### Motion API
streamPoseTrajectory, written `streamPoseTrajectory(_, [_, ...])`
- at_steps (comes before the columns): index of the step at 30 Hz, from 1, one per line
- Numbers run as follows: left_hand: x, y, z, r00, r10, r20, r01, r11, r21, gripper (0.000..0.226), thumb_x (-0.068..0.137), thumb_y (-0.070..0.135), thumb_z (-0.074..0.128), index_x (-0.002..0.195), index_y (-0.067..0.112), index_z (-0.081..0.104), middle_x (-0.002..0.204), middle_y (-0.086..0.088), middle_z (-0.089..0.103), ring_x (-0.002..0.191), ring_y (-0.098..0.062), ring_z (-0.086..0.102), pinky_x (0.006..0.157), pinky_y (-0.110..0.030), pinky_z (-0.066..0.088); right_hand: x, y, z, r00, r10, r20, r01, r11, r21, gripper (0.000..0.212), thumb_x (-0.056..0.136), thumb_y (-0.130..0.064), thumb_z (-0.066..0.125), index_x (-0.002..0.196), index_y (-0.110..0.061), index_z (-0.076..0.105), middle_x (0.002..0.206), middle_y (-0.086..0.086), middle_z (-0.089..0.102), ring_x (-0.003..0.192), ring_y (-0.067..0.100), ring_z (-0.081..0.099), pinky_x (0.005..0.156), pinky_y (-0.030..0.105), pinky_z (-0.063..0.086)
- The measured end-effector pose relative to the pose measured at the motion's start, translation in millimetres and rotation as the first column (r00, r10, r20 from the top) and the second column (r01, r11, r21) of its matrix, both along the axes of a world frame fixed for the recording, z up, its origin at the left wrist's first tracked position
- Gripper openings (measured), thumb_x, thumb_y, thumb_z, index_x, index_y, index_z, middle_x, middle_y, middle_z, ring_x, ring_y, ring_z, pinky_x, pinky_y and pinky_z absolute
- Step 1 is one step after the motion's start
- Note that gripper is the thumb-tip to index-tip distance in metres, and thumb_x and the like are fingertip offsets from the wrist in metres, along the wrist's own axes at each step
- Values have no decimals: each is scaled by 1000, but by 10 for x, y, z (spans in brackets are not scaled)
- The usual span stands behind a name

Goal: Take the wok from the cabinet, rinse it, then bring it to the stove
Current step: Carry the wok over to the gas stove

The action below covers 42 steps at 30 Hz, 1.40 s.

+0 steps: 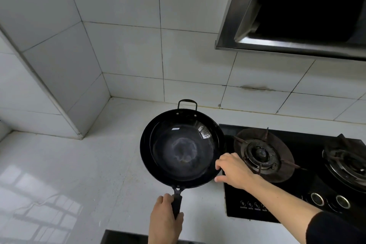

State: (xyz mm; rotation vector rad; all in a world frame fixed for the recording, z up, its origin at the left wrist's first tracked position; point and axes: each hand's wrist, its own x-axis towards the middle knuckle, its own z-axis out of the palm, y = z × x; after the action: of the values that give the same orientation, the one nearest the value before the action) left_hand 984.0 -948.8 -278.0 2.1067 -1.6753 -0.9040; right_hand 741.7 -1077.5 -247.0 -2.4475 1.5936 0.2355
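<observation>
The wok (181, 149) is out of the cabinet and close to its goal: it sits or hovers over the white counter (79, 174) just left of the black stove (297, 174), its right rim reaching the stove's left edge, and whether it rests on the counter or is carried just above it cannot be told. The left hand (165, 222) grips the long dark handle at the near side, fingers curled round it, while the right hand (232, 170) holds the wok's right rim, thumb on the inside edge and fingers under or beside it. The small loop handle points to the far wall. A pale ring marks the bottom of the bowl; it may be a water film left by rinsing, though that is only a guess, and no sink or tap shows here. Judging from this, fetching is done and rinsing is probably done. What is left is the last short move to the right, setting the wok onto the near left burner (260, 153), which stands bare and unlit beneath the hood (297, 12).
</observation>
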Motion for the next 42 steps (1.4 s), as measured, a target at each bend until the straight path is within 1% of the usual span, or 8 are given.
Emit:
streamPoseTrajectory(7, [-53,-65,36,975,95,-201,-106,993,-45,58,75,33,78,124,24,49,114,5,56,85,-11,59,71,-18,48,168,180,-190,996,36,85,-29,997,-78,33,86,-42,67,109,-18,67,105,-3,62,103,17,51,92,28,34])
streamPoseTrajectory(14, [-117,-160,10,961,137,-238,-134,991,29,54,78,21,76,126,14,52,119,-2,62,83,-14,65,76,-28,56,175,275,-271,991,-41,125,57,990,-129,25,73,-40,80,78,-19,68,76,-6,61,78,18,57,74,32,45])
streamPoseTrajectory(18, [-176,-191,-11,953,114,-280,-99,993,66,50,78,17,77,122,15,53,117,-3,62,75,-11,65,61,-19,53,65,348,-268,991,-84,108,99,984,-146,22,77,-41,76,79,-21,66,78,-8,59,81,16,54,74,27,35])
streamPoseTrajectory(20, [-197,-211,-20,951,112,-287,-99,993,61,50,77,16,77,121,15,53,117,-3,62,78,-13,66,68,-24,57,34,366,-255,993,-79,87,92,983,-159,24,75,-43,77,76,-22,65,75,-9,57,78,15,54,72,27,34])
streamPoseTrajectory(26, [-148,-242,0,953,99,-287,-84,994,66,48,77,19,78,120,16,56,112,-1,64,84,-15,68,78,-32,58,58,404,-231,982,-114,153,133,984,-121,23,83,-41,70,92,-20,67,86,-11,53,90,14,51,80,28,35])
streamPoseTrajectory(31, [-19,-179,-14,937,46,-346,-35,999,38,27,74,16,80,95,23,65,93,3,69,68,-6,67,69,-23,57,263,686,-227,948,-176,264,229,956,-182,26,81,-33,73,103,-22,64,103,-8,56,98,14,52,83,29,44])
streamPoseTrajectory(35, [108,-216,-72,929,24,-369,-10,999,39,27,73,18,80,94,23,64,87,7,67,67,-1,66,58,-13,49,594,994,-195,863,-307,402,328,945,17,30,86,-41,65,111,-28,55,105,-13,49,94,8,53,80,27,47])
streamPoseTrajectory(42, [133,-215,-133,907,19,-420,21,996,91,18,73,13,78,86,21,70,82,3,71,65,-9,69,62,-28,57,1025,1495,-330,650,-597,470,457,801,385,33,89,-31,68,120,-22,60,102,-8,64,79,6,64,73,22,54])
